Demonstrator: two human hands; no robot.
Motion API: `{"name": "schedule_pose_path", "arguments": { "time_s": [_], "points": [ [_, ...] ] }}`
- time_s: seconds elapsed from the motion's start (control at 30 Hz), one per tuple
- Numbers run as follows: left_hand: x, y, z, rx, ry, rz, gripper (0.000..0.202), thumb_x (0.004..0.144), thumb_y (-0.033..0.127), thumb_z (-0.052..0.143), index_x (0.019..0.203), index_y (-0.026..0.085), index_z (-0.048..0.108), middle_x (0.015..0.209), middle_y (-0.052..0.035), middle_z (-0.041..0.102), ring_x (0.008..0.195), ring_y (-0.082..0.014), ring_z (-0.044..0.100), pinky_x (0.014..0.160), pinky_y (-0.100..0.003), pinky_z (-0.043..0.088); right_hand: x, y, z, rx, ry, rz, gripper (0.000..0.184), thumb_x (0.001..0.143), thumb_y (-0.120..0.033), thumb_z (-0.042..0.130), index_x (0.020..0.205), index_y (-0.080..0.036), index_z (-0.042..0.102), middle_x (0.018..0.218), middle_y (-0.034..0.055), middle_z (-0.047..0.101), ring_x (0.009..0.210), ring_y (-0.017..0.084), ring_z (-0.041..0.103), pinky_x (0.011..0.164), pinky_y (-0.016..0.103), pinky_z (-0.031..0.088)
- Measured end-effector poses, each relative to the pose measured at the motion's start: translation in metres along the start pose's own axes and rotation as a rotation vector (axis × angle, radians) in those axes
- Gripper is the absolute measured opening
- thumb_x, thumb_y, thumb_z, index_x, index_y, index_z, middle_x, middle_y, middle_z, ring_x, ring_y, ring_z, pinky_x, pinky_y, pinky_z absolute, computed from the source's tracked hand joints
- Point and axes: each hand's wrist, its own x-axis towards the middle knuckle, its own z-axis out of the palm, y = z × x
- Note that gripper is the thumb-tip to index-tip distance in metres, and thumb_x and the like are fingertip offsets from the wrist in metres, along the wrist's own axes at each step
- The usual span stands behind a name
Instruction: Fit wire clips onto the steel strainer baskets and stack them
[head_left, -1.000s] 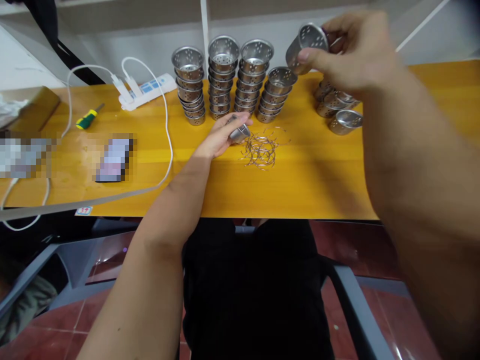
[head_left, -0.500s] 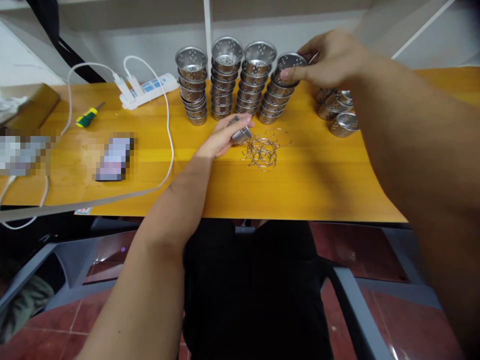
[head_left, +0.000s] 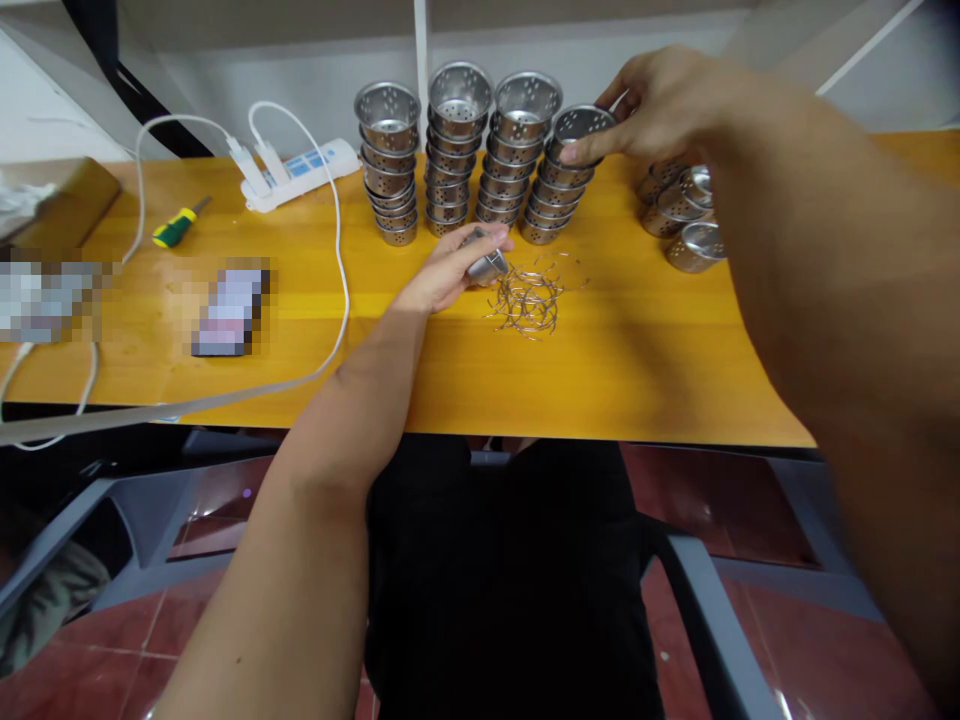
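My right hand (head_left: 664,105) pinches the rim of a perforated metal cup (head_left: 581,126) that sits on top of the rightmost of several stacks of such cups (head_left: 457,150) at the back of the yellow table (head_left: 600,370). My left hand (head_left: 450,270) rests on the table with its fingers closed round a small metal cup (head_left: 486,265). Just right of that hand lies a tangle of thin wire rings (head_left: 529,298). More loose cups (head_left: 686,215) lie on their sides under my right forearm.
A white power strip (head_left: 300,172) with white cables lies at the back left. A yellow-green screwdriver (head_left: 176,227) and a blurred flat item (head_left: 229,310) lie on the left. A brown box (head_left: 60,205) stands at the far left edge. Grey chair arms show below the table.
My right hand has brought the cup down from the air onto the rightmost stack and still holds its rim. My left hand has stayed put with its cup.
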Motion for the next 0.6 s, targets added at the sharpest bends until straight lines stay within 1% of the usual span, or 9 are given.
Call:
{"name": "schedule_pose_path", "arguments": {
  "time_s": [0.1,0.23,0.27,0.3,0.37,0.4,0.47,0.53,0.6],
  "points": [
    [0.000,0.000,-0.001,-0.006,-0.006,0.003,0.059,0.105,0.066,0.104,0.139,0.021,0.087,0.145,-0.0173,0.093,0.136,-0.0354,0.093,0.108,-0.048,0.078,-0.019,-0.022,-0.001,-0.154,-0.074,0.145,0.103,0.088,-0.052,0.119,0.176,-0.007,0.087,0.154,0.0249,0.091,0.138,0.035,0.086,0.121,0.055,0.061],
    [0.003,-0.001,0.000,-0.028,0.000,-0.011,0.057,0.106,0.069,0.103,0.134,0.022,0.087,0.142,-0.0169,0.093,0.139,-0.0370,0.092,0.110,-0.051,0.077,-0.048,-0.018,0.015,0.035,0.103,0.130,0.095,0.098,-0.017,0.119,0.184,-0.009,0.079,0.172,0.0277,0.081,0.142,0.031,0.085,0.126,0.048,0.063],
    [0.004,-0.001,0.000,-0.039,0.008,-0.022,0.059,0.105,0.073,0.103,0.132,0.022,0.088,0.139,-0.0174,0.093,0.141,-0.0386,0.092,0.112,-0.052,0.077,-0.055,-0.011,0.022,0.090,0.205,0.084,0.089,0.102,-0.013,0.116,0.183,-0.011,0.078,0.179,0.0279,0.075,0.147,0.030,0.083,0.127,0.046,0.063],
    [0.006,-0.001,0.000,-0.054,0.014,-0.035,0.064,0.103,0.079,0.103,0.129,0.022,0.088,0.136,-0.0180,0.094,0.143,-0.0404,0.091,0.112,-0.052,0.077,-0.062,-0.003,0.029,0.150,0.311,0.005,0.070,0.111,-0.015,0.109,0.176,-0.015,0.081,0.182,0.0263,0.072,0.147,0.030,0.082,0.126,0.046,0.065],
    [0.008,0.000,-0.002,-0.094,0.014,-0.063,0.075,0.099,0.094,0.099,0.124,0.024,0.088,0.130,-0.0191,0.094,0.144,-0.0439,0.091,0.112,-0.052,0.078,-0.076,0.011,0.046,0.280,0.440,-0.242,0.029,0.126,-0.032,0.090,0.154,-0.024,0.086,0.168,0.0215,0.078,0.134,0.031,0.081,0.119,0.049,0.068],
    [0.009,0.000,-0.002,-0.115,0.009,-0.077,0.080,0.098,0.101,0.095,0.122,0.025,0.087,0.126,-0.0193,0.094,0.144,-0.0452,0.091,0.111,-0.053,0.078,-0.085,0.015,0.055,0.342,0.436,-0.335,0.022,0.125,-0.037,0.088,0.143,-0.024,0.087,0.153,0.0203,0.082,0.119,0.031,0.081,0.112,0.050,0.068],
    [0.011,0.001,-0.004,-0.142,0.005,-0.093,0.087,0.099,0.111,0.082,0.116,0.025,0.085,0.119,-0.0184,0.092,0.142,-0.0468,0.091,0.109,-0.055,0.078,-0.102,0.015,0.075,0.445,0.224,-0.402,0.035,0.115,-0.051,0.100,0.133,-0.023,0.087,0.134,0.0172,0.084,0.103,0.029,0.076,0.103,0.050,0.067],
    [0.010,0.002,-0.003,-0.137,0.023,-0.089,0.090,0.104,0.115,0.069,0.110,0.026,0.081,0.111,-0.0157,0.089,0.143,-0.0466,0.091,0.109,-0.056,0.078,-0.117,0.007,0.097,0.534,-0.011,-0.429,0.057,0.103,-0.069,0.111,0.131,-0.025,0.089,0.139,0.0167,0.083,0.101,0.029,0.076,0.101,0.052,0.069],
    [0.009,0.003,-0.001,-0.122,0.045,-0.047,0.088,0.111,0.112,0.061,0.106,0.026,0.077,0.106,-0.0126,0.086,0.148,-0.0457,0.089,0.113,-0.057,0.078,-0.128,-0.001,0.119,0.591,-0.106,-0.495,0.059,0.099,-0.077,0.109,0.129,-0.030,0.091,0.141,0.0164,0.082,0.109,0.037,0.079,0.104,0.059,0.072]
  ]
}}
